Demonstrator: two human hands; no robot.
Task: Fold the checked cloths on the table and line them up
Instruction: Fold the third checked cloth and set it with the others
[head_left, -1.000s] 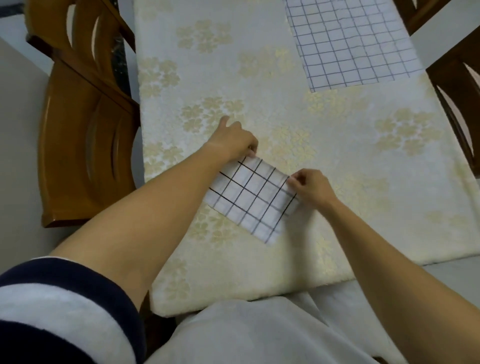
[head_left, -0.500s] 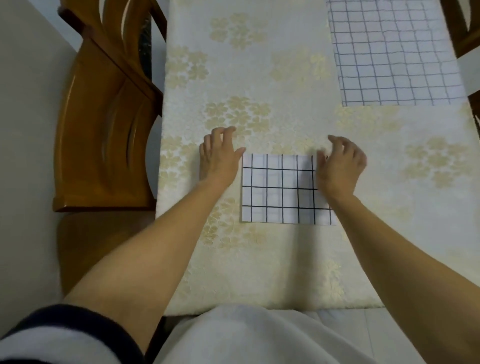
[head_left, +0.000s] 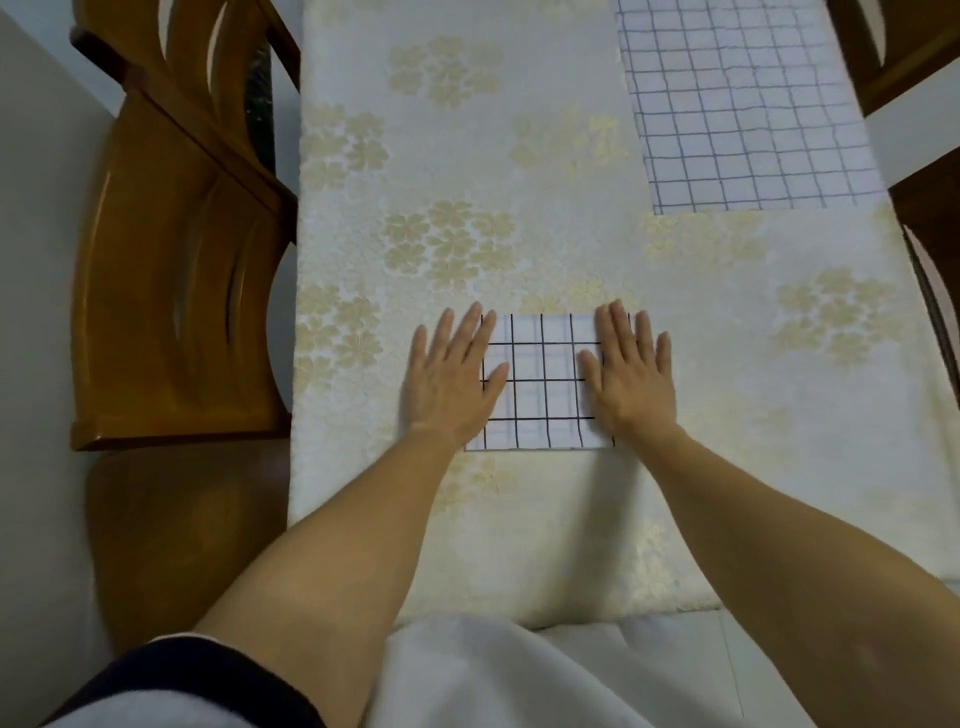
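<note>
**Both grips flat on the folded cloth**

The folded cloth (head_left: 540, 382) lies near the front edge of the surface (head_left: 571, 78), square to that edge. The left grip (head_left: 449, 384) presses its left side, palm down, fingers straight and spread, partly over onto the surface. The right grip (head_left: 631, 379) presses its right side the same way, fingers straight, clasping nothing. The cloth's middle shows between them. A larger cloth (head_left: 748, 114) lies spread flat at the far right, well apart. A chair (head_left: 171, 291) stands at the left.
</note>
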